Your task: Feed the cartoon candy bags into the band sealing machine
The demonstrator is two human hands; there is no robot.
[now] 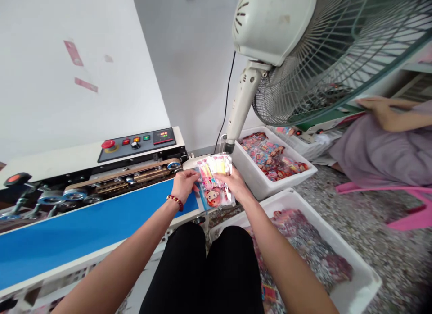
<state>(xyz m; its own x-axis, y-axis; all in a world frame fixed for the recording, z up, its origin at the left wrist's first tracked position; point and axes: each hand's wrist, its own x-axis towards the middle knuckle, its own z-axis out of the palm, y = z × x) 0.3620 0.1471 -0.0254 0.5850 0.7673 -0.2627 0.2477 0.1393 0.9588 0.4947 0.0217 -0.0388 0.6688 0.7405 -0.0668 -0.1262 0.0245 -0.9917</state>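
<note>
printed packet (214,194) held at the right end of the blue belt (118,226), left hand (184,185) pinching its left edge, right hand (235,182) gripping its right side. looks mid-handling: this one's not binned; many packets (263,152) already lie in two white bins (359,284). how many left, can't tell.

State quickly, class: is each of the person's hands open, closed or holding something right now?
Left hand: fingers curled at the printed packaging's left edge; whether pinching it cannot be told.
Right hand: holding the packaging's right side.
</note>
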